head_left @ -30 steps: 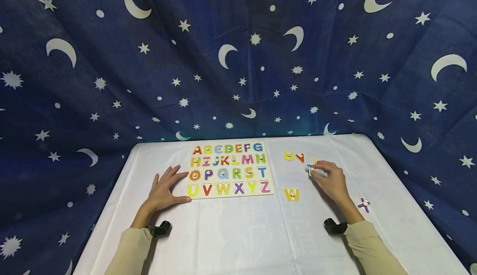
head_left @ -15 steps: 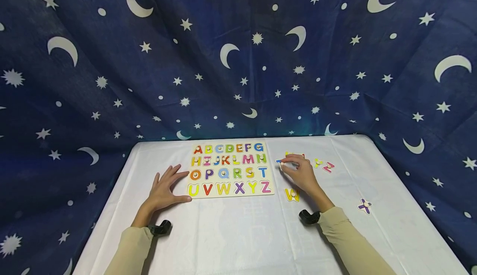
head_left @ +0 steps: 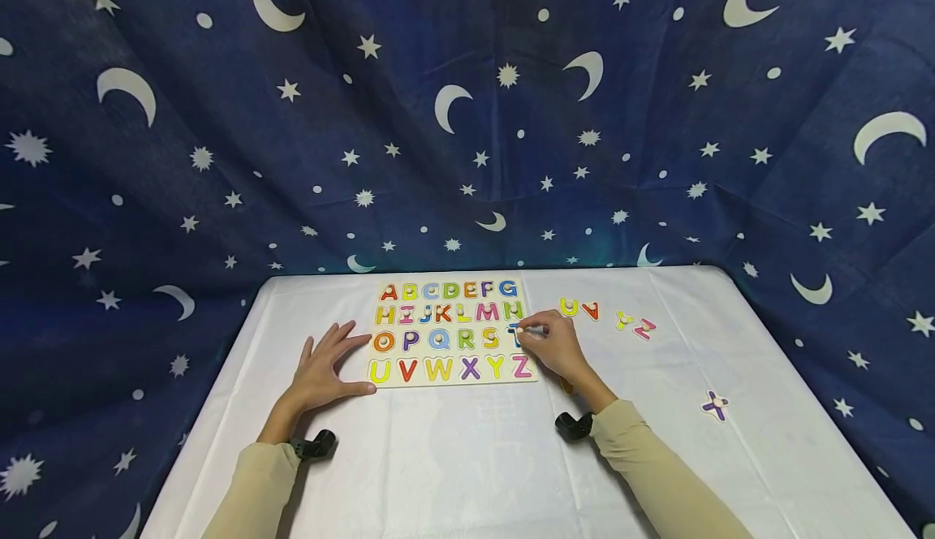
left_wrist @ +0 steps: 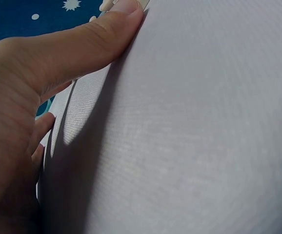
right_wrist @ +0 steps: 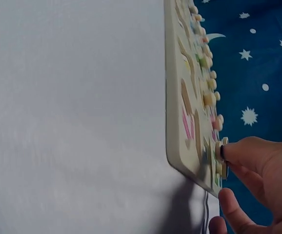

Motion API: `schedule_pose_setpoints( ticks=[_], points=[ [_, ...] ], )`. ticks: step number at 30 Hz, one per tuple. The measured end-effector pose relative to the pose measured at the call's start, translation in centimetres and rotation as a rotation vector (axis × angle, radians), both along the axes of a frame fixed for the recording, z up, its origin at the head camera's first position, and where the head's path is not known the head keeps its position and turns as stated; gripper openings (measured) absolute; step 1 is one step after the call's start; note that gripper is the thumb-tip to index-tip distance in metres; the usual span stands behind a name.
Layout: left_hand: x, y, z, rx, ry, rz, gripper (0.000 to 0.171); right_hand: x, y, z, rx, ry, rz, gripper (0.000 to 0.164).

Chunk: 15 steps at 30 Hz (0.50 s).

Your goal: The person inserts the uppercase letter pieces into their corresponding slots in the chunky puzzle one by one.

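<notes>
A wooden alphabet puzzle board (head_left: 478, 352) lies on the white table, its upper rows filled with knobbed letters. My left hand (head_left: 321, 372) rests at its left side with spread fingers; index fingertip and thumb tip are right at the edge. In the left wrist view the thumb (left_wrist: 97, 44) reaches that edge. My right hand (head_left: 555, 346) pinches a blue letter T (head_left: 514, 329) by its knob, over the T spot at the right end of the third row. The right wrist view shows the piece (right_wrist: 225, 169) edge-on, close over the board. The bottom row, U to Z, shows knobless painted shapes.
Right of the board lie loose letters: a yellow U (head_left: 568, 307), a red V (head_left: 590, 310), a yellow Y (head_left: 624, 321) and a pink Z (head_left: 644, 329). A purple X (head_left: 715, 405) lies farther right. My right wrist mostly covers a yellow W (head_left: 566, 386). A starry curtain (head_left: 467, 157) hangs behind.
My right hand has carried the blue T leftward from among the loose letters to the board's right side, uncovering the Y and Z and covering most of the W. My left hand stays put.
</notes>
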<state>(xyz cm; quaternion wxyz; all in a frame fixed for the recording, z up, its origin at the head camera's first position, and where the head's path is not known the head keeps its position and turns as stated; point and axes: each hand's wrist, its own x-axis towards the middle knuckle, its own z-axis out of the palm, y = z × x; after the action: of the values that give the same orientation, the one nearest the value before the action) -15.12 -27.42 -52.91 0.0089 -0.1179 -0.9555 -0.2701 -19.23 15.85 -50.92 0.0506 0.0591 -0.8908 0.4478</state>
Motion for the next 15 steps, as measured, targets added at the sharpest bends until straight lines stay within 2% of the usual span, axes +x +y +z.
schedule_pose_setpoints(
  ticks=[10,15],
  points=[
    [0.01,0.11,0.19,-0.001,-0.007,-0.003,0.094,-0.10,-0.77,-0.27,0.086,0.005,-0.040,0.012],
    [0.03,0.09,0.19,0.000,-0.010,-0.001,0.094,-0.13,-1.04,-0.14,0.100,-0.030,-0.048,0.012]
  ],
)
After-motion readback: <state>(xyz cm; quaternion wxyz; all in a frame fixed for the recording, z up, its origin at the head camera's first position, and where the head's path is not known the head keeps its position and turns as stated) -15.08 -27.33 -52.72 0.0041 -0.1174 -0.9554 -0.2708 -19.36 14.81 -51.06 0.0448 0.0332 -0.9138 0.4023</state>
